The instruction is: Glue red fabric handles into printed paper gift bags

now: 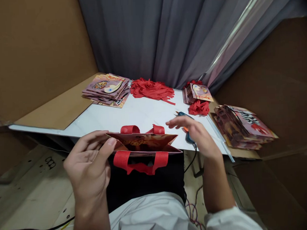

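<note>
My left hand (91, 161) pinches the left edge of a paper gift bag (147, 142), thumb in front and fingers behind. The bag's mouth faces up and gapes, showing its orange-brown inside. A red fabric handle (141, 163) hangs down over the near side, and a second red handle (130, 129) rises at the far side. My right hand (195, 132) hovers just off the bag's right end, fingers stretched out, holding nothing. Partly behind that hand lies a blue glue gun (182, 113) with a dark cord, on the white table.
A pile of flat printed bags (105, 88) lies at the back left beside a heap of red straps (151, 89). More printed bags (198, 92) and a small red strap bundle (199, 108) sit back right. Another bag stack (245, 124) is at far right. Cardboard walls (38, 48) flank the table (92, 119).
</note>
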`<action>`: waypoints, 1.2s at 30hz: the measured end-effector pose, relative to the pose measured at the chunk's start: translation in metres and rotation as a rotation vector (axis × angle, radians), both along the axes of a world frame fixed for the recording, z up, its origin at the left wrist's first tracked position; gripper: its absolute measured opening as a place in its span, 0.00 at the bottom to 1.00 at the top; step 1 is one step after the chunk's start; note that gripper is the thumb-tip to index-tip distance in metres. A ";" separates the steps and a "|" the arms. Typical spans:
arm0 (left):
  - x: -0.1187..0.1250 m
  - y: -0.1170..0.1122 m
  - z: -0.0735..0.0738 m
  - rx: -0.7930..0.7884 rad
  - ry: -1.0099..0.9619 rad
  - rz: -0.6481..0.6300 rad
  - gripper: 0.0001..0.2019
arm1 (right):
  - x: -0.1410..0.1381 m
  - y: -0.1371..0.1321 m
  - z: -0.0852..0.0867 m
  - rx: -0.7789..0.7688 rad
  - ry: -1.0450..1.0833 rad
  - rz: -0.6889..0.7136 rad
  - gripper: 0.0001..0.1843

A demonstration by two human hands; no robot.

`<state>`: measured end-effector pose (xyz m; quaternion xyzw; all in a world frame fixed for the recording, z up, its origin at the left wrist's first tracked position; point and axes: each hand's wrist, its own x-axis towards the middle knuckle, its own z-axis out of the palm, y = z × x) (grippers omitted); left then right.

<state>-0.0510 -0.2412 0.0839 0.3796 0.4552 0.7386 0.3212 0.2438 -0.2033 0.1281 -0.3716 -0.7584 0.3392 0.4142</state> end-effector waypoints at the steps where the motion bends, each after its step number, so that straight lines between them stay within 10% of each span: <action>1: 0.001 -0.001 0.000 0.004 0.000 -0.003 0.12 | -0.001 -0.018 -0.008 0.038 0.002 0.003 0.36; 8: 0.021 -0.016 0.015 0.283 0.159 -0.045 0.13 | -0.040 -0.071 -0.049 0.415 0.177 -0.191 0.20; 22: 0.023 -0.040 0.028 0.641 0.293 0.059 0.17 | -0.069 -0.110 -0.025 0.658 0.269 -0.405 0.23; 30: 0.025 -0.040 0.030 0.555 0.223 0.140 0.23 | -0.063 -0.114 -0.025 0.684 0.217 -0.390 0.34; 36: 0.024 -0.038 0.028 0.654 0.228 0.060 0.18 | -0.065 -0.116 -0.022 0.710 0.216 -0.436 0.23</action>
